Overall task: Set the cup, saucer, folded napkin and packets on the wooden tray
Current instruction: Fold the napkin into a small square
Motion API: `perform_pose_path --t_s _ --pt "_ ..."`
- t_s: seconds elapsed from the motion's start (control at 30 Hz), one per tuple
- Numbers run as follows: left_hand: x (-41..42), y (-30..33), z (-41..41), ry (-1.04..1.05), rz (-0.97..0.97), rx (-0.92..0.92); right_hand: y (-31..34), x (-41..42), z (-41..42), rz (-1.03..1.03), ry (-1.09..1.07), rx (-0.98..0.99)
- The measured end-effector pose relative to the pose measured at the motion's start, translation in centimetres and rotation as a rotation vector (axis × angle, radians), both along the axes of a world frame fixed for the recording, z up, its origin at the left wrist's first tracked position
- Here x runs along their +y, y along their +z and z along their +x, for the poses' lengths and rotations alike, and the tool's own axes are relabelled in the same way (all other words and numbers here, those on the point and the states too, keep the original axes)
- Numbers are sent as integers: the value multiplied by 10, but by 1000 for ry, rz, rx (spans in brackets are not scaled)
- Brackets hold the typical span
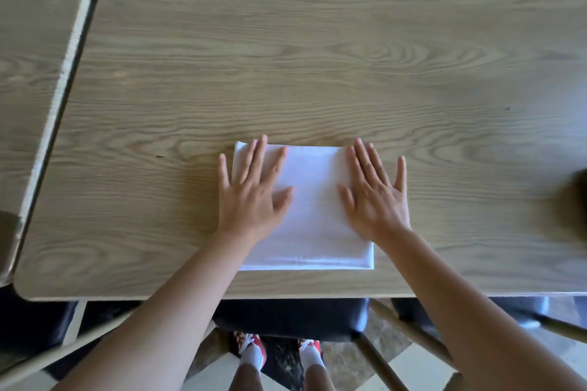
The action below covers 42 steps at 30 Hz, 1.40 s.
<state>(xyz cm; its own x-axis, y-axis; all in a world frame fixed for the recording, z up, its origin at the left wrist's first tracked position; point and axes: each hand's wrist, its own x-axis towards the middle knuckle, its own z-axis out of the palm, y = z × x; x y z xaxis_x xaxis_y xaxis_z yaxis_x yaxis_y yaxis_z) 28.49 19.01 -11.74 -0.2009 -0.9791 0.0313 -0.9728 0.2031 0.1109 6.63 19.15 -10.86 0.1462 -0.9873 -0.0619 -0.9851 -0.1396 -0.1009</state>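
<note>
The white folded napkin [306,206] lies near the table's [317,73] near edge, your left hand [252,190] and right hand [376,197] pressing flat on its sides, fingers straight and spread. Smooth outward evenly so the fold sets square; no tray shows.

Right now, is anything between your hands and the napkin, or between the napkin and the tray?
Nothing separates them: the left hand and right hand press flat on the white napkin. No tray is in view, so that path cannot be judged.
</note>
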Motion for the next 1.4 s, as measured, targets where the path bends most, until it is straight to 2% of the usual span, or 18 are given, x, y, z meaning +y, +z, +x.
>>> perform_pose_path --t_s 0.17,0.23,0.33,0.4,0.53,0.73,0.9,1.03,1.27,1.4 --pt "5 5 13 23 38 120 5 0 -3 -2 -16 16" --pt "14 13 12 55 -7 150 14 12 2 -35 -79 -25" --pt "44 31 -8 -55 -84 179 25 52 23 -89 -67 -95" --pt "66 27 -26 -146 -44 159 19 76 38 -50 -5 -103" --pt "77 6 -31 -110 93 81 5 83 41 33 4 -109" --pt "75 9 -20 -191 118 23 5 82 29 60 74 -80" --pt "86 13 21 -73 107 -57 6 84 -9 54 97 -28" --pt "91 15 26 -38 140 -52 5 86 -7 57 83 -12" --pt "91 21 58 -249 217 -9 6 86 -7 56 80 -16" --pt "87 27 65 -302 231 -22 7 89 -17 66 146 -9"
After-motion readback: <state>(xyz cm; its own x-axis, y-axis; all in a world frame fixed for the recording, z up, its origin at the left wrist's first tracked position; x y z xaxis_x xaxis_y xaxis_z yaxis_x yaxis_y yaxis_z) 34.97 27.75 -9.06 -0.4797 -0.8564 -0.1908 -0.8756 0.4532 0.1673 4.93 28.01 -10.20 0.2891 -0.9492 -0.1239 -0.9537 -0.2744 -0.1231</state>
